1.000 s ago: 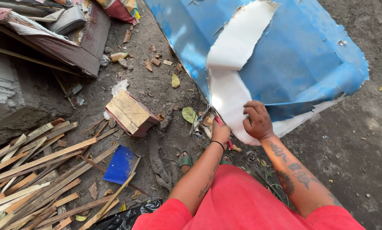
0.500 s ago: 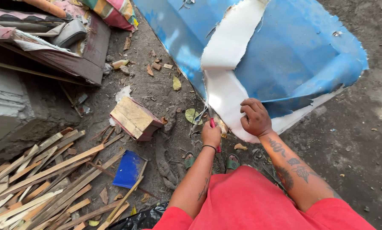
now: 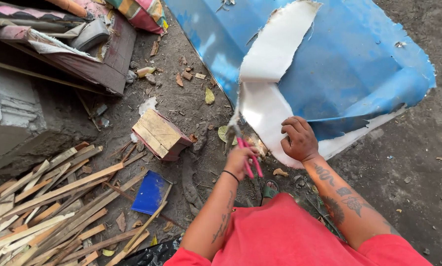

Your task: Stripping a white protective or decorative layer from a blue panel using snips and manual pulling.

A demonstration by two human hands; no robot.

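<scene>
A large blue sheet [image 3: 349, 64] with a white underside lies spread on bare dirt ground [image 3: 418, 162], filling the upper right of the view. A long flap of it is folded back, showing white, and its near edge is ragged and torn.

The left hand [image 3: 240, 160] is closed around red-handled snips [image 3: 248, 157] at the sheet's near left edge, where the white flap comes down to the dirt; the blades point up into the material. A black band circles that wrist. The right hand [image 3: 299, 140] is curled into a loose fist and presses down on the white part of the sheet just beside the cut, fingers bent together on the surface. The forearm is tattooed. The person wears a red shirt [image 3: 285, 236], and a green sandal [image 3: 270, 189] shows between the arms.

To the left of the hands, a small wooden block [image 3: 159, 134] sits on the dirt. Nearer the bottom left lies a small blue scrap [image 3: 149, 192], touching a heap of thin wooden slats [image 3: 48, 207] that fills the lower left corner. A grey concrete block [image 3: 14, 128] stands at the left edge. Along the top left is a pile of boards and cloth [image 3: 83, 39]. Dry leaves and small debris are scattered over the ground.
</scene>
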